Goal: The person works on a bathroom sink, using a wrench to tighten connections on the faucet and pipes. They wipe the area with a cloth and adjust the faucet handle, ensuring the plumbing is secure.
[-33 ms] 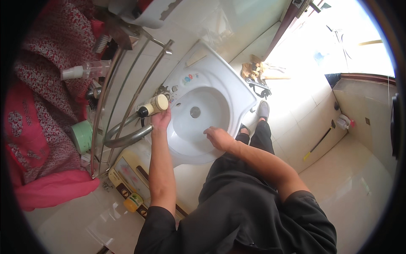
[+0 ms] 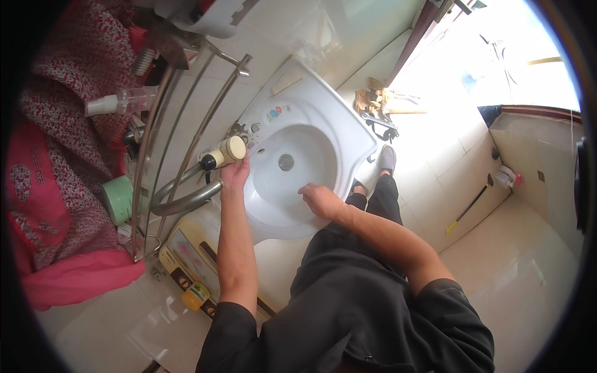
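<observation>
White ceramic washbasin (image 2: pixel 353 127): right of left hand. Curved metal tube (image 2: pixel 189 202): left of left wrist. Left hand (image 2: pixel 234 175): nearer one, arm reaching far, fingers up behind cream cylinder (image 2: pixel 219 155), partly hidden; can't tell whether grasping. Right hand (image 2: pixel 321 201): over washbasin's near-right rim, fingers loosely curled, nothing visible inside. Cylinder: far-left of left palm; long axis left-near to right-far.

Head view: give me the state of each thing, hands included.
Left hand: at the cream cylinder; grip hidden.
Right hand: fingers curled, at the sink's near side; any contents hidden.
Sink: no running water visible.
Drain: in view; open or plugged, cannot tell.
Clear bottle: white top on.
Washing machine: lid appears shut; running or not, cannot tell.
</observation>
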Action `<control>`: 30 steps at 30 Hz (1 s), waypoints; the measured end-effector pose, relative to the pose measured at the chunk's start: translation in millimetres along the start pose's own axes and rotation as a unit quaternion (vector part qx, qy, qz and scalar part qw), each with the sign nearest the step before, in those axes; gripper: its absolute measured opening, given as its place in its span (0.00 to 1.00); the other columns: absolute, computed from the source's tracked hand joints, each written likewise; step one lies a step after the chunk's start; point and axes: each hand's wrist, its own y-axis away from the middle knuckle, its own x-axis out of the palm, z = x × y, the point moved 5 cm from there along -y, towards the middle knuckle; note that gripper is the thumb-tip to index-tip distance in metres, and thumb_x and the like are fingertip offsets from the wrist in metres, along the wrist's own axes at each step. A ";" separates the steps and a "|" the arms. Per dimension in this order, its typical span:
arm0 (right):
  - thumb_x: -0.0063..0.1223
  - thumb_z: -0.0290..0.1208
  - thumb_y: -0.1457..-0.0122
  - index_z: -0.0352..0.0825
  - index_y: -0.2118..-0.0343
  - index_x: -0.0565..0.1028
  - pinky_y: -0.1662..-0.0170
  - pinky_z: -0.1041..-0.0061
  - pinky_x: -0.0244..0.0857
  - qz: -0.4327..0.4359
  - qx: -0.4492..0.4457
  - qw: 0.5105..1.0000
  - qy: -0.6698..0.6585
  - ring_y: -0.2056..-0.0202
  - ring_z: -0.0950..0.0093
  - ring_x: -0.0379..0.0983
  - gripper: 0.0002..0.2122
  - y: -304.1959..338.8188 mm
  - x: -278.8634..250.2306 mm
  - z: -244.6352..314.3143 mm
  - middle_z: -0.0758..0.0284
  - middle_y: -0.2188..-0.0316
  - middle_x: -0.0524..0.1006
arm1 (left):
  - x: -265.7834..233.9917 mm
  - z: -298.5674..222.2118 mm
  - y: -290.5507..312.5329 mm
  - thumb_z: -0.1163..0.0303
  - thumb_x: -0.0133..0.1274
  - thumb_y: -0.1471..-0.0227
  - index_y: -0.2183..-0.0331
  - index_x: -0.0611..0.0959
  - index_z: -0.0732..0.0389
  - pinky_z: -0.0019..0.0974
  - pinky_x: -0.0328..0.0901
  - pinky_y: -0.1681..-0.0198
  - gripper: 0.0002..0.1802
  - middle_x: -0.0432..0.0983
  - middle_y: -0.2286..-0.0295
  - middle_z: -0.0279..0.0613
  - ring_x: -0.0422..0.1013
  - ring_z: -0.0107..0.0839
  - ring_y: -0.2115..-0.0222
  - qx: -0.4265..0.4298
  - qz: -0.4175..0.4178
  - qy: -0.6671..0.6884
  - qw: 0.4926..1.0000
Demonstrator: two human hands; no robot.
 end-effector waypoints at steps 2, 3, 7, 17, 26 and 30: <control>0.48 0.24 0.37 0.31 0.56 0.76 0.54 0.56 0.70 -0.006 0.001 1.000 -0.002 0.59 0.50 0.76 0.09 1.4 -0.3 1.7 0.53 0.60 0.78 | -6.0 -3.6 3.7 0.66 0.43 0.33 0.46 0.77 0.62 0.52 0.68 0.41 0.19 0.76 0.46 0.48 0.71 0.46 0.44 0.023 -0.028 0.008 0.999; 0.48 0.24 0.37 0.32 0.56 0.76 0.54 0.55 0.70 -0.022 -0.005 1.000 -0.007 0.60 0.50 0.76 0.09 3.3 -2.0 1.7 0.54 0.60 0.78 | -4.9 -1.2 6.4 0.67 0.43 0.33 0.45 0.77 0.62 0.52 0.68 0.41 0.19 0.75 0.46 0.48 0.70 0.46 0.43 0.026 -0.040 0.003 0.999; 0.49 0.24 0.37 0.32 0.56 0.75 0.55 0.55 0.70 -0.048 -0.014 0.999 -0.012 0.61 0.51 0.76 0.09 10.4 -5.6 4.0 0.55 0.60 0.77 | -1.2 1.3 20.4 0.69 0.42 0.33 0.44 0.75 0.63 0.53 0.69 0.43 0.19 0.73 0.44 0.48 0.68 0.47 0.42 0.052 -0.062 -0.027 0.996; 0.51 0.21 0.42 0.31 0.57 0.77 0.56 0.56 0.71 -0.073 -0.043 0.996 0.000 0.61 0.53 0.77 0.10 13.9 -9.5 9.6 0.57 0.61 0.78 | -5.4 -4.1 2.2 0.70 0.44 0.35 0.48 0.77 0.64 0.48 0.70 0.48 0.17 0.76 0.47 0.48 0.70 0.41 0.47 0.025 -0.054 -0.016 0.998; 0.51 0.22 0.41 0.31 0.57 0.77 0.57 0.56 0.71 -0.050 -0.044 0.997 0.027 0.61 0.52 0.77 0.10 13.1 -5.1 7.3 0.55 0.62 0.78 | -3.6 6.0 6.2 0.71 0.43 0.34 0.45 0.75 0.65 0.43 0.70 0.48 0.19 0.74 0.46 0.48 0.70 0.40 0.47 0.023 -0.037 -0.009 0.999; 0.51 0.22 0.41 0.30 0.58 0.77 0.56 0.56 0.71 -0.042 -0.048 0.997 0.037 0.61 0.50 0.76 0.09 15.3 -9.2 15.2 0.53 0.62 0.78 | 1.0 13.4 2.8 0.69 0.44 0.34 0.45 0.75 0.66 0.46 0.70 0.46 0.20 0.73 0.46 0.51 0.70 0.43 0.46 0.007 -0.049 0.029 0.998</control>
